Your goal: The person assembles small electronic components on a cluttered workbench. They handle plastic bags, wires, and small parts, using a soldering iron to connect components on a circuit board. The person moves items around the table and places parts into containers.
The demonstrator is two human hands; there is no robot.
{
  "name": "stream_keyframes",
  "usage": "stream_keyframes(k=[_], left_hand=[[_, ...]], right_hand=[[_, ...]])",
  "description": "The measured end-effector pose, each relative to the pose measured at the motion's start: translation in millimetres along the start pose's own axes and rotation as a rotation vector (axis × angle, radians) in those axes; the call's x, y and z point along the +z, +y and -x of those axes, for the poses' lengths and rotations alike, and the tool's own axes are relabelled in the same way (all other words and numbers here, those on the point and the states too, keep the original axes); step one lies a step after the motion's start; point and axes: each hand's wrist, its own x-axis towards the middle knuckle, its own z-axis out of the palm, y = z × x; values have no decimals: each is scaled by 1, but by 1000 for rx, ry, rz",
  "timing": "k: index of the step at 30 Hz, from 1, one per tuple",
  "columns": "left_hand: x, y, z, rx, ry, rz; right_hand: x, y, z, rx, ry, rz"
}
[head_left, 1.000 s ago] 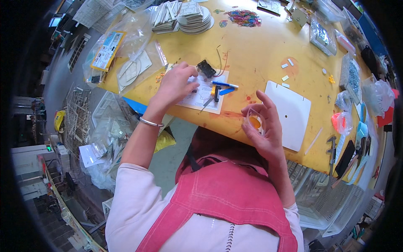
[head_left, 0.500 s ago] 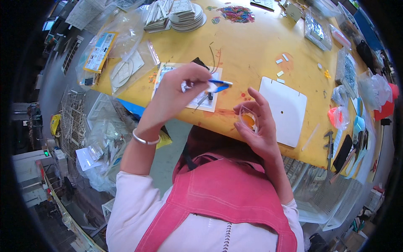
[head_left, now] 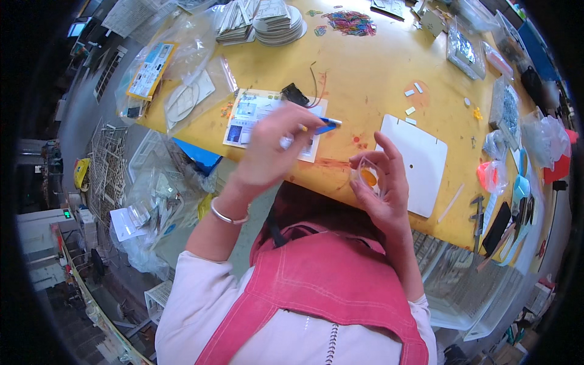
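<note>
My left hand (head_left: 271,146) hangs over the printed sheet (head_left: 243,121), blurred by motion. Its fingers are closed around a crumpled white piece (head_left: 285,142) that looks like tissue, and a small yellow tip shows by the fingers. Near the table's front edge my right hand (head_left: 392,194) curls around a small clear plastic cup (head_left: 368,177) with something orange inside. A blue and white pen-like piece (head_left: 330,122) lies just beyond my left fingertips. Behind that hand sits a black part (head_left: 294,94) with thin dark and red wires.
A white board (head_left: 420,164) with a small hole lies right of my right hand. Stacked pale plates (head_left: 277,24), colourful paper clips (head_left: 351,23) and a clear bag (head_left: 198,91) of pale pieces are farther back. Calipers (head_left: 478,222) and strips line the right edge.
My left hand has come down and slightly right, closer to my right hand. The right hand still holds the cup, its fingers nearly unchanged. The whole view has shifted a little.
</note>
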Motion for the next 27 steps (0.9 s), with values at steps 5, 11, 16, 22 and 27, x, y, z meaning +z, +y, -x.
stream_keyframes(k=[5,11,16,22,27], left_hand=[[-18,-35,13,-119,37,-225],[-13,-56,16,-142,18,-293],[-5,-65,-3,-67,-45,-367],[-4,-65,-22,25,-127,-506],[-11,-62,-12,-5,-257,-439]], right_hand=[[-16,2,-5,211,127,-432],[-11,0,-10,164,138,-219],[-6,-1,-11,190,129,-184],[-3,1,-9,162,144,-177],[-5,3,-8,173,152,-159]])
